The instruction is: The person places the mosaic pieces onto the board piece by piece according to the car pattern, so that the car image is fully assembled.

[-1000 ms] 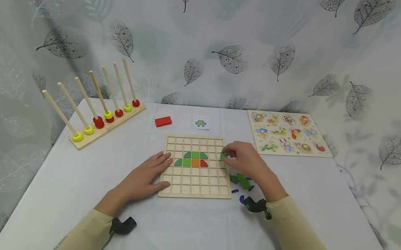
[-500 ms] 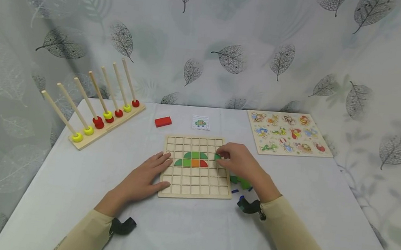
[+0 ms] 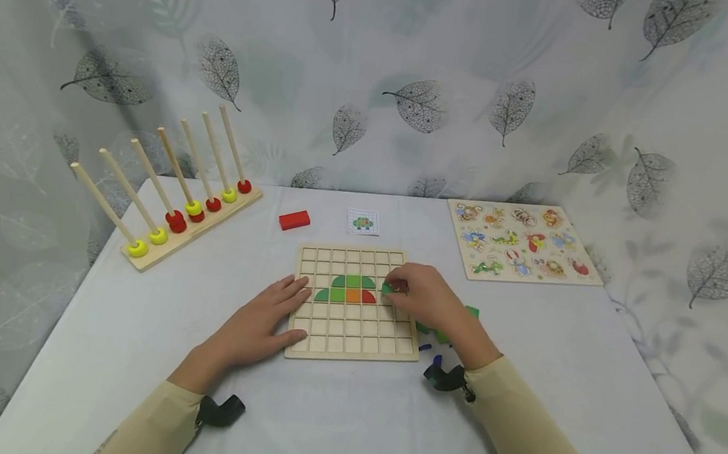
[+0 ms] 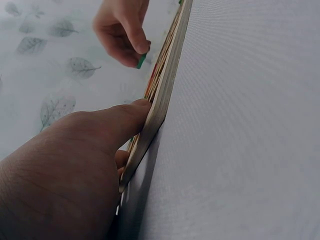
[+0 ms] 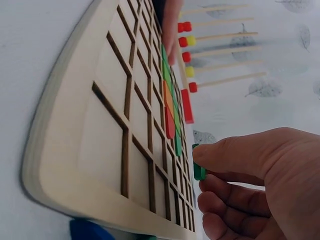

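Observation:
A wooden grid board (image 3: 353,346) lies on the table, with green, orange and red tiles (image 3: 353,296) set in its middle cells. My left hand (image 3: 258,325) rests with spread fingers on the board's left edge; in the left wrist view its thumb (image 4: 135,112) lies along the rim. My right hand (image 3: 426,297) pinches a small green tile (image 5: 199,162) between thumb and fingers, held over the right part of the board. Loose green pieces (image 3: 443,336) and blue pieces (image 3: 425,347) lie beside the board, partly hidden under the right wrist.
A peg stand (image 3: 194,228) with red and yellow beads stands at the back left. Behind the board are a red block (image 3: 294,220) and a small pattern card (image 3: 363,222). At the back right lies a wooden insect puzzle (image 3: 525,245).
My right hand has moved left over the board, carrying the green tile from the right edge inward. The left hand has stayed in place on the board.

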The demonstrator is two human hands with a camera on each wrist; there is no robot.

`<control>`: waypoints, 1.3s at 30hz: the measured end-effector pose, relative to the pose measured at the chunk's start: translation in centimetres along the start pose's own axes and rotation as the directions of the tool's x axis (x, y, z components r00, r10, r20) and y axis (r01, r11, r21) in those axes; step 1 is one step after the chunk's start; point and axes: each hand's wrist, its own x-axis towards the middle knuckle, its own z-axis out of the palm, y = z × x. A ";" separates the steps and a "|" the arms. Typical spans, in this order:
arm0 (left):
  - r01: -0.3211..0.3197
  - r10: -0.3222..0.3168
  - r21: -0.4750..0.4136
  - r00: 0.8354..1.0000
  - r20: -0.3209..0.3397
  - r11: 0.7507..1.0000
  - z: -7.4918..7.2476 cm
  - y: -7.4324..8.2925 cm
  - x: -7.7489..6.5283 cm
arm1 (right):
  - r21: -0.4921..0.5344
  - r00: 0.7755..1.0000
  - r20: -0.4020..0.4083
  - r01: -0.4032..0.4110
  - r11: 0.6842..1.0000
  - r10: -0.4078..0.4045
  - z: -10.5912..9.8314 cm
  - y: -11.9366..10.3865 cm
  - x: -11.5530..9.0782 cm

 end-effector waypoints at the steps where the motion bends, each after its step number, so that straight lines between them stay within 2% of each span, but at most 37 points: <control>1: 0.000 0.000 0.001 1.000 0.001 1.000 0.0 0.0 0.0 | 0.004 1.000 0.001 -0.005 1.000 0.005 0.1 0.0 0.0; 6: -0.003 0.003 -0.001 1.000 -0.002 1.000 0.0 0.0 0.0 | 0.016 0.999 0.012 -0.035 0.999 0.035 0.7 0.0 0.3; 16: 0.003 -0.003 0.002 1.000 0.008 1.000 0.3 -0.3 0.0 | -0.016 0.999 0.041 -0.031 0.999 0.031 1.4 0.0 0.3; 23: -0.001 0.001 -0.030 1.000 0.008 1.000 -0.1 0.1 0.0 | -0.013 0.999 0.037 -0.009 1.000 0.009 1.5 0.2 0.2; 39: -0.006 0.006 -0.028 1.000 0.008 1.000 -0.2 0.2 0.1 | 0.006 0.999 0.040 -0.033 0.999 0.032 1.2 0.2 0.1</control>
